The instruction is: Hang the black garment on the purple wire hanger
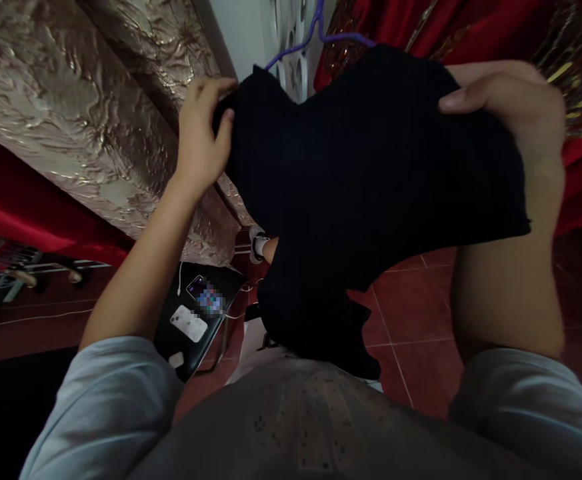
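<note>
The dark garment hangs on a purple hanger before the torso, the fingers of left hand and right hand pinching opposite edges; likely light and floppy, it suits gripping near the hanger.

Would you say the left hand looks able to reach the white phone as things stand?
Probably not without releasing the garment: the left hand holds its edge, though nothing covers the white phone.

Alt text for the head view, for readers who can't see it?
A person's left hand and right hand hold opposite sides of a dark garment on a purple hanger. Below, a lit phone and a white phone lie on a black surface.
</note>
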A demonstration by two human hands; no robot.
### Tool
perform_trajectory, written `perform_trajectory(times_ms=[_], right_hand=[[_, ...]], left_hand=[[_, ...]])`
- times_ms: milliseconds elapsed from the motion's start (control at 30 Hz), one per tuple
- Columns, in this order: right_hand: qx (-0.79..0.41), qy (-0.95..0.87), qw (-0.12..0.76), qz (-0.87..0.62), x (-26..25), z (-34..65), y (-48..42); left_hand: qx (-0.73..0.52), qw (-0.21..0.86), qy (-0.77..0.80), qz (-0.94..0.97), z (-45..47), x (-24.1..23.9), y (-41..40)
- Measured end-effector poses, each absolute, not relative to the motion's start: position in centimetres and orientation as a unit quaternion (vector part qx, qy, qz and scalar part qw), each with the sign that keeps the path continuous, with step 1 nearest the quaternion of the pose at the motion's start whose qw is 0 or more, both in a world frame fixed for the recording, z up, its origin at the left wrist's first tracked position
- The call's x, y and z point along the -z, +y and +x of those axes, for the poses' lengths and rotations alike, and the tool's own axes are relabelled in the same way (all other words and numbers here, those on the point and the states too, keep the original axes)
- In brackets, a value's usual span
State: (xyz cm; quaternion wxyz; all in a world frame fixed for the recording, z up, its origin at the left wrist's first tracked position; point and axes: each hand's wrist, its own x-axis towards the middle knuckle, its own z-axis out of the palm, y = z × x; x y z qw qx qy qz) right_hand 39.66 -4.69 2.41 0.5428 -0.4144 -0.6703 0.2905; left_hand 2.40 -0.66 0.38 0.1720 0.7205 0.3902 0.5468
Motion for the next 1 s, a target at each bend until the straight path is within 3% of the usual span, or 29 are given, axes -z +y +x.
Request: perform_trajectory(times_ms=[67, 133, 233, 433, 500, 667, 733, 867, 933, 1000], right_hand=[[-0.385, -0.654, 0.532, -0.376, -3.0, 37.7, -6.2], [-0.436, -0.642, 0.536, -0.331, -3.0, 35.7, -7.3], [-0.434, -0.633, 0.558, -0.316, -2.6, 33.7, -7.7], [-0.410, -0.600, 0.639, -0.253, -1.8, 34.0, -7.7], [-0.379, -0.674, 0.583, -0.248, -1.2, 33.8, -9.1], [-0.319, -0.891, 0.263, -0.187, 1.1, 31.0, -12.6], [-0.323, -0.891, 0.267, -0.173, 2.2, 30.4, -12.1], [-0.234, -0.827, 0.420, -0.291, 4.6, 32.0, -7.7], [-0.232, -0.814, 0.418, -0.330, 5.9, 33.4, -5.6], [-0.314, -0.810, 0.360, -0.340, 7.0, 34.5, -4.5]], left_hand=[[-0.545, 0.124, 0.371, 0.742, 3.1, -0.9, -1.5], [-0.556, 0.161, 0.369, 0.727, 4.0, -1.4, -2.7], [-0.557, 0.278, 0.357, 0.696, 5.7, -2.0, -4.4], [-0.519, 0.244, 0.323, 0.753, 6.5, -2.1, -6.3], [-0.517, 0.311, 0.320, 0.730, 6.9, -2.2, -6.9], [-0.498, 0.509, 0.356, 0.605, 7.9, -1.2, -9.5], [-0.447, 0.511, 0.392, 0.621, 7.0, -0.4, -10.6], [-0.265, 0.484, 0.384, 0.740, 3.0, 0.2, -12.3], [-0.216, 0.481, 0.377, 0.761, 1.0, -0.3, -12.6], [-0.223, 0.452, 0.390, 0.771, -0.5, -0.8, -12.1]])
